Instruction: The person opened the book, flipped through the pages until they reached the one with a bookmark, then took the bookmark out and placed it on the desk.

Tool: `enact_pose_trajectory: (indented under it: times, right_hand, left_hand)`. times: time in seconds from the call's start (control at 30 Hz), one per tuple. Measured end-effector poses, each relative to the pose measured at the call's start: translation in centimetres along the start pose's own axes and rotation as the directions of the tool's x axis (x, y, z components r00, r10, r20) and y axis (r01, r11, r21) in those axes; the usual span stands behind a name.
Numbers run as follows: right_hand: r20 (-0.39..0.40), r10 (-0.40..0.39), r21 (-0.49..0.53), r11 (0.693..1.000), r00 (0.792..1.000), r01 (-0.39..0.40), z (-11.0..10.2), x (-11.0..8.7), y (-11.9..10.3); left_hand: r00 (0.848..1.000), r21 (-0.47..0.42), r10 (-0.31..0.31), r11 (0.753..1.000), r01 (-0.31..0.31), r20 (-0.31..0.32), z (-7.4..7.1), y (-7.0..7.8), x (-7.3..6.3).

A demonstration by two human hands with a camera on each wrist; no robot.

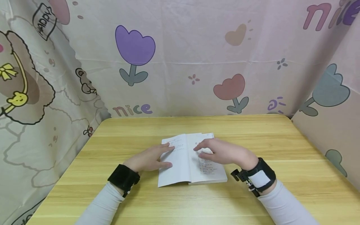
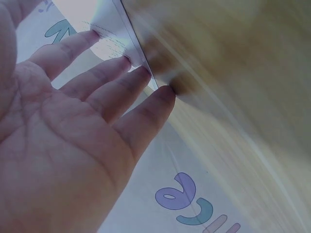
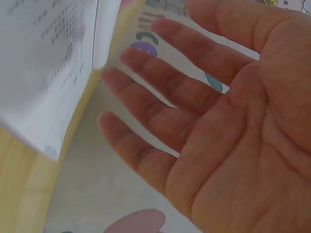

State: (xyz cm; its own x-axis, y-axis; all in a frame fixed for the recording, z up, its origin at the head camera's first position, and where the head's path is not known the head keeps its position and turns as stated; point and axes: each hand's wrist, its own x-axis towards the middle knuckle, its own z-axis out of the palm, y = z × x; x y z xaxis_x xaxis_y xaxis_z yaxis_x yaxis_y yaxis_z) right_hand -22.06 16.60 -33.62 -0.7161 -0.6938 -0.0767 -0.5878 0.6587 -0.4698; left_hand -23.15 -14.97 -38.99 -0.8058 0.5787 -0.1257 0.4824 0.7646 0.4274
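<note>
An open book [image 1: 206, 170] with printed text lies on the table in the head view, its spine running toward me. My left hand [image 1: 153, 157] rests on the left page, fingers spread and nearly straight. In the left wrist view the fingertips of that left hand [image 2: 92, 111] are at the edge of the page [image 2: 109, 24]. Over the right page is my right hand [image 1: 225, 151], its fingers loosely bent and nothing in its grasp. The right wrist view shows the right hand [image 3: 209, 111] with relaxed, parted fingers beside the printed page [image 3: 43, 63].
The book lies on a light wooden table [image 1: 98, 159]. A printed curtain [image 1: 180, 40] with flowers and lettering hangs behind the table and along both sides. Black straps with small devices sit on the left wrist [image 1: 123, 178] and the right wrist [image 1: 260, 178].
</note>
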Motion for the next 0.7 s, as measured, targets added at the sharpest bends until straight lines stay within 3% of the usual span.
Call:
enact_pose_trajectory:
  times: [0.33,0.7]
  right_hand:
    - [0.006,0.123,-0.06,0.991,0.992,-0.122,-1.1,-0.7,1.1]
    - [0.042,0.328,-0.109,0.94,0.944,-0.322,-1.2,-0.9,2.4]
  left_hand:
    - [1.0,-0.014,0.007,1.0,-0.007,0.003,0.2,-0.3,0.0]
    - [1.0,-0.015,-0.006,1.0,0.007,0.009,0.3,-0.3,0.0]
